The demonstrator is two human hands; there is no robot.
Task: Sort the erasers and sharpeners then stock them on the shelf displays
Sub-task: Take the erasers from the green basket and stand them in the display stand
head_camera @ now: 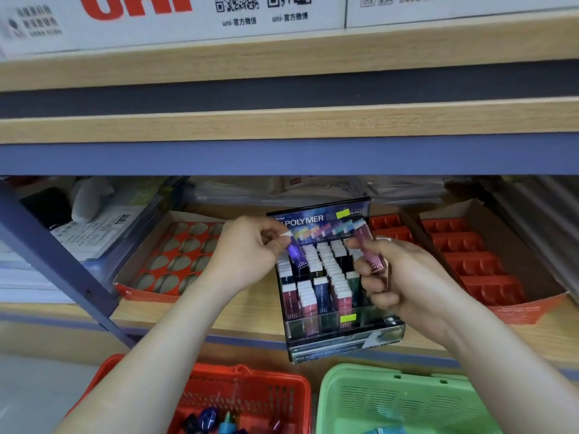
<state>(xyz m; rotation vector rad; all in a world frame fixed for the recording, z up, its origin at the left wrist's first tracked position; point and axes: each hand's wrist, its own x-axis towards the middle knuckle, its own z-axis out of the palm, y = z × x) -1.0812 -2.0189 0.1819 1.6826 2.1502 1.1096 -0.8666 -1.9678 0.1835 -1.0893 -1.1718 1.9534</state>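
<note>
Purple eraser (294, 251) is pinched by the left grip (247, 252); one pink eraser (373, 256) is held in the curled right grip (407, 277). Both are above one display box (332, 348) on the shelf (244, 308), which reads "POLYMER" and "Slim body for precise erasing". Two baskets stand below: red basket (250, 371), green basket (391, 399).

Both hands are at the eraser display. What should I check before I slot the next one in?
1. Left hand grips purple eraser: ok.
2. Right hand grips pink eraser: ok.
3. Eraser display seated fully on shelf: cannot tell.
4. Free slot of matching colour: cannot tell.
5. Red basket and green basket below the shelf, clear of both hands: ok.
</note>
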